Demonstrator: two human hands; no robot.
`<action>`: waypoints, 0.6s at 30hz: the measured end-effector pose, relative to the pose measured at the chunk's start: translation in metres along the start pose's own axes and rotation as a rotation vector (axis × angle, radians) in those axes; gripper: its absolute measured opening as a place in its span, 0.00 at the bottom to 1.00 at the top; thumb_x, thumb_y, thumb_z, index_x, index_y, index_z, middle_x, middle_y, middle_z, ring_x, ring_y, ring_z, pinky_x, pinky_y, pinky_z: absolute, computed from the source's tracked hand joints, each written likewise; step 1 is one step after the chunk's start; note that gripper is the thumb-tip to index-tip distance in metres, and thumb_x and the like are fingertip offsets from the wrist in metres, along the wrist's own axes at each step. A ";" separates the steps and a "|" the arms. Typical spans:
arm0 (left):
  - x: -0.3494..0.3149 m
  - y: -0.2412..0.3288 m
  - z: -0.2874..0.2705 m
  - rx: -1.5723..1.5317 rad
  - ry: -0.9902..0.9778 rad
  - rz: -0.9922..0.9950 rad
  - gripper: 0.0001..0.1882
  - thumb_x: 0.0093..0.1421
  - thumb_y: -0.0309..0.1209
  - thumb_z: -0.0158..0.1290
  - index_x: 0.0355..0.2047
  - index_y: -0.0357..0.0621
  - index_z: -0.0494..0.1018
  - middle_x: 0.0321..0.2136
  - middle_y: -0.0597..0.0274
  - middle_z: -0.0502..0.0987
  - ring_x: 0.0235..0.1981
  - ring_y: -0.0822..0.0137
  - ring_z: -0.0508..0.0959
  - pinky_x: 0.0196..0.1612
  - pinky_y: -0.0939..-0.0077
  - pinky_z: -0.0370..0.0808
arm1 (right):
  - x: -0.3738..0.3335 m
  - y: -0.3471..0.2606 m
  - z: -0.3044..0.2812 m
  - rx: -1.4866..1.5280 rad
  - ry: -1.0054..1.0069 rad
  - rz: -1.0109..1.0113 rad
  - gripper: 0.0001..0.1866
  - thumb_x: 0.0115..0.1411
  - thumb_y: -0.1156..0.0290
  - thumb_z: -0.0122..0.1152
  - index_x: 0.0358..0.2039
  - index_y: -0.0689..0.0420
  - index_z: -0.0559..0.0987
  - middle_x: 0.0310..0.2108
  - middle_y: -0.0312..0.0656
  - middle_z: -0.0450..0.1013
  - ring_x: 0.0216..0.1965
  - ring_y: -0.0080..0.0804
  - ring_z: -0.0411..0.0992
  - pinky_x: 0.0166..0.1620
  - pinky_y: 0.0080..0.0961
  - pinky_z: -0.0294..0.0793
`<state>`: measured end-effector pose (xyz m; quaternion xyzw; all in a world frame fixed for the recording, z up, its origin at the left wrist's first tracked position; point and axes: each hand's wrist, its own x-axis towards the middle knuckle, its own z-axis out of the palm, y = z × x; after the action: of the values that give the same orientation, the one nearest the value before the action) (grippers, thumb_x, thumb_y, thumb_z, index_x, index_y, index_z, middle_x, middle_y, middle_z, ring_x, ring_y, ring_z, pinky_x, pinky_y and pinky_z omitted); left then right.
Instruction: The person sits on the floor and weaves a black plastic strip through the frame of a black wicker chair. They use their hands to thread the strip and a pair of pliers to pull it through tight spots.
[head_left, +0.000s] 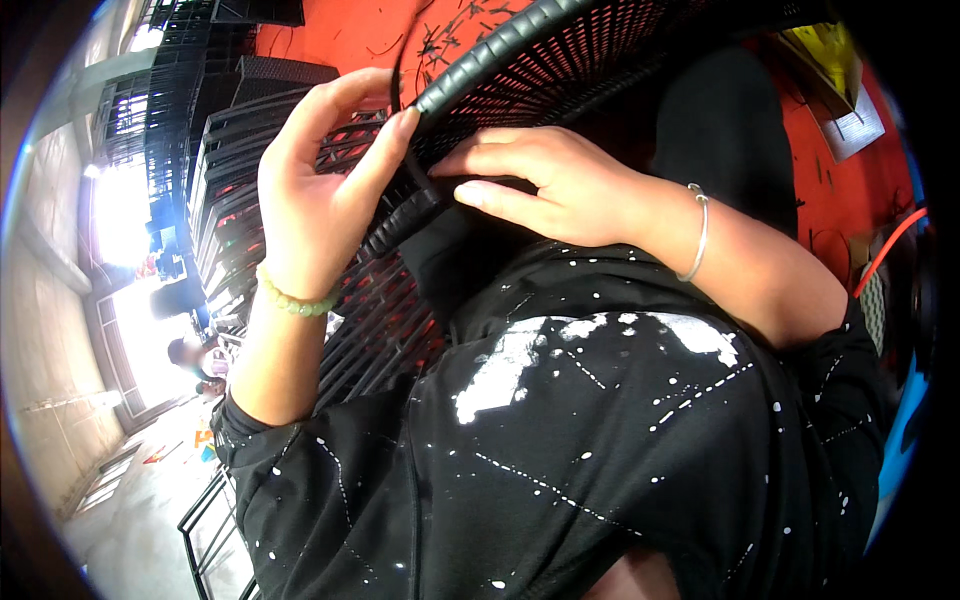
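Your left fingers [345,92] are pinching the strand [400,50], right fingers [500,155] resting parted; slackening grip could loosen the wrap [490,50].

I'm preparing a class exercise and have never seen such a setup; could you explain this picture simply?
No machine here: these are a person's own bare hands. A wide camera worn on the head looks down at them, so straight edges bend. The left hand, wearing a green bracelet, seems to pinch a thin black strip beside a black woven piece. The right hand, with a silver bangle, is close against that piece; exact contact is unclear. Black scraps lie on the red floor.
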<state>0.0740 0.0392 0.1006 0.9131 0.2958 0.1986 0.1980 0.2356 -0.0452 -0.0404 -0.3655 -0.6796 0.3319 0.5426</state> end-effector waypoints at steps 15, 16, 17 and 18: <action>0.013 -0.003 -0.014 0.009 0.092 0.401 0.16 0.66 0.17 0.53 0.54 0.32 0.75 0.41 0.54 0.81 0.32 0.69 0.83 0.37 0.80 0.78 | -0.005 0.005 0.005 0.008 0.037 -0.051 0.19 0.68 0.58 0.57 0.49 0.59 0.81 0.47 0.47 0.79 0.47 0.47 0.78 0.51 0.38 0.78; 0.010 -0.008 -0.023 0.164 0.049 0.494 0.14 0.64 0.15 0.53 0.50 0.34 0.79 0.40 0.53 0.80 0.32 0.70 0.82 0.37 0.80 0.79 | -0.005 0.005 0.005 0.005 0.035 -0.052 0.19 0.68 0.58 0.57 0.49 0.59 0.81 0.47 0.47 0.79 0.47 0.46 0.78 0.51 0.38 0.78; 0.003 0.002 -0.028 0.289 -0.012 0.470 0.15 0.60 0.15 0.57 0.47 0.38 0.81 0.40 0.53 0.80 0.33 0.69 0.82 0.37 0.79 0.79 | -0.006 0.004 0.005 0.006 0.022 -0.044 0.19 0.68 0.58 0.57 0.49 0.59 0.81 0.47 0.47 0.79 0.47 0.46 0.78 0.51 0.38 0.78; -0.004 0.004 -0.036 0.337 -0.114 0.444 0.17 0.57 0.15 0.58 0.47 0.40 0.81 0.39 0.55 0.80 0.33 0.68 0.82 0.36 0.78 0.79 | -0.007 0.003 0.005 0.008 0.009 -0.036 0.19 0.68 0.58 0.57 0.50 0.59 0.81 0.47 0.47 0.79 0.47 0.46 0.78 0.51 0.37 0.78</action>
<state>0.0560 0.0426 0.1322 0.9853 0.1060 0.1337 0.0115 0.2321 -0.0499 -0.0469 -0.3525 -0.6825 0.3229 0.5529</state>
